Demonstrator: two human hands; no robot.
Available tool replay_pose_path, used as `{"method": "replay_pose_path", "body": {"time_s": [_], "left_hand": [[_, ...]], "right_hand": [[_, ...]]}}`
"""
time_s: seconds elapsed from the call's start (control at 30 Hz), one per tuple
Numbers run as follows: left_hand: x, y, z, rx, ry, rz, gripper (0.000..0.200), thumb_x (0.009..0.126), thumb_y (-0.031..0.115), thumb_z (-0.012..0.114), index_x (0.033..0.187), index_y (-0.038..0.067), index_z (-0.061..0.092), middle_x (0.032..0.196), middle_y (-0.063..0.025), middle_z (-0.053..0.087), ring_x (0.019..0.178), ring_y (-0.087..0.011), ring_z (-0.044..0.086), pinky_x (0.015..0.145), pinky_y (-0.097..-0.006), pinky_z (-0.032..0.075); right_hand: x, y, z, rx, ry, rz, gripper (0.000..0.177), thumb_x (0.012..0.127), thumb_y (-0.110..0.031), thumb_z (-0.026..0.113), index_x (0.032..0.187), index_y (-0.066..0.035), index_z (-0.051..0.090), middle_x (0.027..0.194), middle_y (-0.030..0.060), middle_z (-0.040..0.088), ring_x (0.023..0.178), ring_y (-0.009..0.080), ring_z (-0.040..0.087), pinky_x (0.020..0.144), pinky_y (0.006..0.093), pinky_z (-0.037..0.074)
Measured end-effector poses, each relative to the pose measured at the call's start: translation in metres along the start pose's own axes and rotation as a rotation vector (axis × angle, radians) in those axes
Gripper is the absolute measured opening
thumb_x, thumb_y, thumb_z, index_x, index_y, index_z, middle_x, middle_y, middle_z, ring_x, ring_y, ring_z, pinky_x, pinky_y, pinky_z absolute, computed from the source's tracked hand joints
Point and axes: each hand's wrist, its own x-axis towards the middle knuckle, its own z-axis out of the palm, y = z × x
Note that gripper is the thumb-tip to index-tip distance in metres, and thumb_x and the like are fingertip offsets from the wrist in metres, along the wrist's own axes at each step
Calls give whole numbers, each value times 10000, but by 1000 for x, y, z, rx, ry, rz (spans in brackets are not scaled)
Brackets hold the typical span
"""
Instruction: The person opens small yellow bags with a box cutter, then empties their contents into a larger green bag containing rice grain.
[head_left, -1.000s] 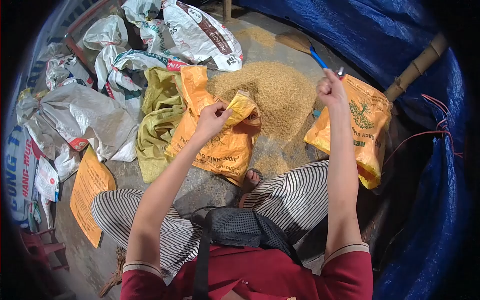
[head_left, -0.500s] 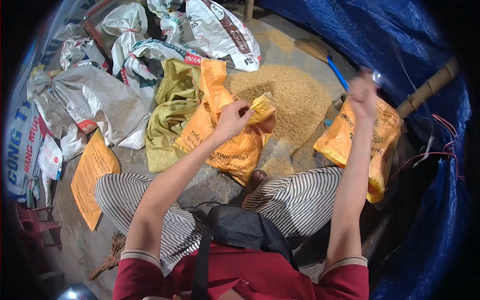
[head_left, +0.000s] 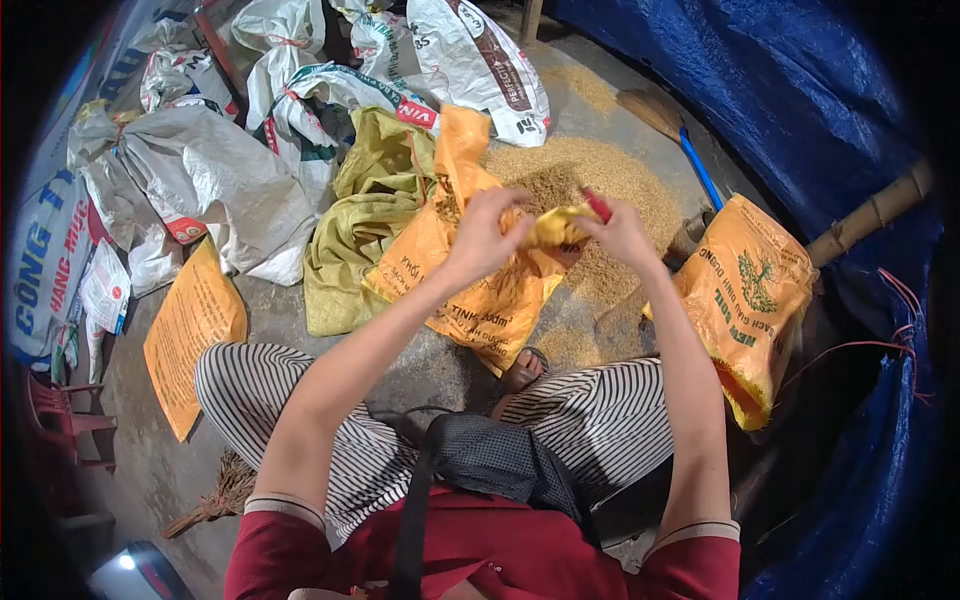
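Observation:
An orange printed bag leans in front of me, with its yellow-lined mouth folded over at the top. My left hand is closed on the folded rim. On the other side of that rim is my right hand, closed around a small tool with a red handle. The tool's working end is hidden or blurred by motion, so its kind does not show. Beyond the hands lies a heap of brownish, husk-like material.
A second orange bag stands at right beside a bamboo pole and blue tarp. An olive sack, white sacks and a flat orange bag lie left. A blue-handled broom rests behind.
My right hand has come down and left from above the second orange bag to the rim of the middle one. My left hand stays at that rim. The view has shifted slightly.

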Motion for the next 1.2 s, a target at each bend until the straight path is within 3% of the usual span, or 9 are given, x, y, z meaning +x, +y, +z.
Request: {"method": "replay_pose_path", "body": {"time_s": [0.3,0.53,0.6,0.7,0.77,0.9,1.07,1.17,1.2], "left_hand": [[-7,-71,-39,-52,649,-221,236,756,86,565,970,6,502,895,-97,494,796,-209,484,728,-316,404],[-122,-174,-28,465,442,-1345,592,667,296,679,1078,-50,429,1076,-224,484,1035,-341,464,912,-386,366],[-154,-198,-22,422,434,-1429,619,685,309,671,1114,-53,409,1134,-224,463,1068,-347,453,930,-383,360],[-164,-160,-20,-441,302,-1358,656,732,336,649,1196,-21,352,1241,-215,388,1123,-361,415,951,-422,334],[-163,-148,-15,-625,-55,-1632,585,782,348,620,1206,34,369,1273,-181,354,1121,-342,416,939,-466,330],[-175,-164,4,-664,-61,-1630,646,801,384,603,1303,112,300,1285,-206,362,1164,-332,387,943,-516,313],[-162,-196,13,-1047,-87,-1257,397,816,346,591,1041,47,459,927,-127,501,898,-298,519,843,-465,415],[-152,-170,26,-1054,190,-1375,288,842,292,569,974,59,462,911,-125,535,833,-294,531,775,-467,454],[-136,-127,9,-556,118,-1584,252,861,244,549,1036,80,472,1029,-132,541,891,-319,530,772,-509,454]], "right_hand": [[65,103,8,295,496,358,320,713,-306,694,733,-27,540,621,82,544,517,185,512,530,361,413],[64,125,9,568,560,370,141,804,-149,545,840,-35,470,590,49,444,411,159,437,362,312,365],[58,121,10,533,546,410,143,805,-151,546,869,-38,487,602,51,447,419,160,437,365,316,367],[49,104,9,637,395,370,160,805,-176,555,893,-45,530,606,47,453,417,162,439,365,322,364],[60,111,16,620,371,391,171,807,-192,557,911,-57,564,605,43,452,415,161,436,365,322,360],[56,103,18,620,339,410,188,815,-200,552,934,-56,570,596,38,441,421,158,430,378,314,358],[48,96,15,599,266,447,251,829,-234,556,1009,-59,584,593,31,433,425,149,404,414,298,374],[45,94,12,648,265,453,265,835,-222,546,1036,-53,577,635,42,451,444,148,412,425,301,386],[47,95,12,646,271,449,265,835,-222,546,1036,-53,577,635,42,451,444,148,412,425,301,386]]}}
